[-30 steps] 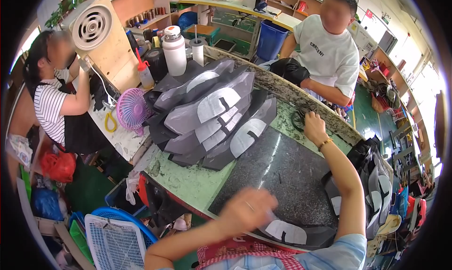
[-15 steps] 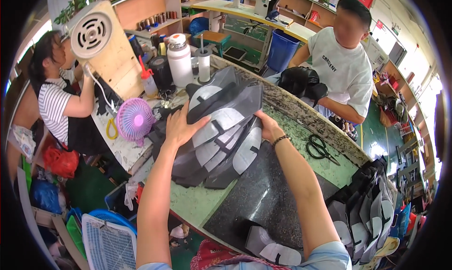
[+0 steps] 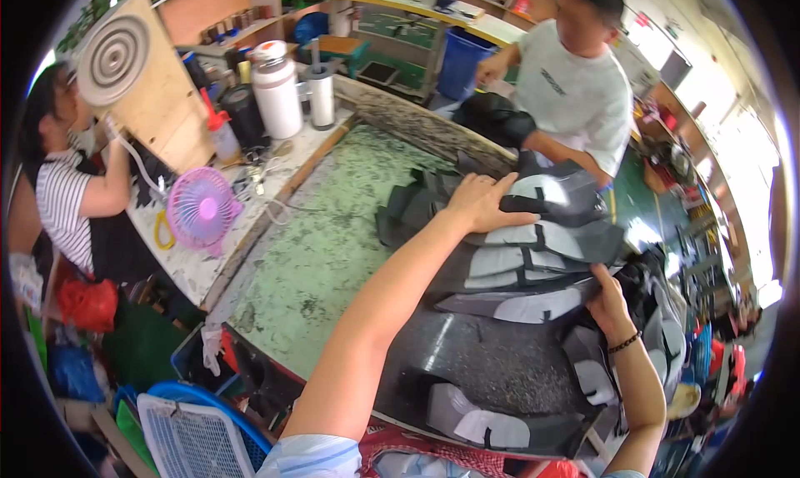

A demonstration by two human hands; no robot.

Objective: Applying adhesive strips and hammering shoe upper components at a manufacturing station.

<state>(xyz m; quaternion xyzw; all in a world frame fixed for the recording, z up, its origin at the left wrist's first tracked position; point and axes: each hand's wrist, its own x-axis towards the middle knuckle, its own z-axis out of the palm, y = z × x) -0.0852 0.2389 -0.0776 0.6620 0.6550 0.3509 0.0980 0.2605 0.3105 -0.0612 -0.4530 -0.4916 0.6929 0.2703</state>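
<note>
A fanned stack of dark grey cut pieces with light grey patches point(image 3: 575, 238) lies between my hands, over the right part of the bench and a black slab point(image 3: 492, 345). My left hand point(image 3: 483, 203) grips the stack from its left side, fingers over the upper pieces and thumb pointing right. Holding the right edge is my right hand point(image 3: 610, 301), its thumb up at the layers; the fingers beneath are partly hidden. One separate piece of the same kind point(image 3: 479, 418) rests on the slab's near edge, close to my body.
More such pieces point(image 3: 596, 365) hang or lie at the bench's right end. On the left ledge stand a pink fan point(image 3: 202, 211), a white flask point(image 3: 277, 95) and a red-nozzled bottle point(image 3: 222, 135). One person point(image 3: 575, 86) works across the bench, another point(image 3: 79, 186) at the left.
Both hands have carried the stack from the bench's left side to the right, onto the slab. The green surface where it lay now shows, and the scissors at the right are no longer visible.
</note>
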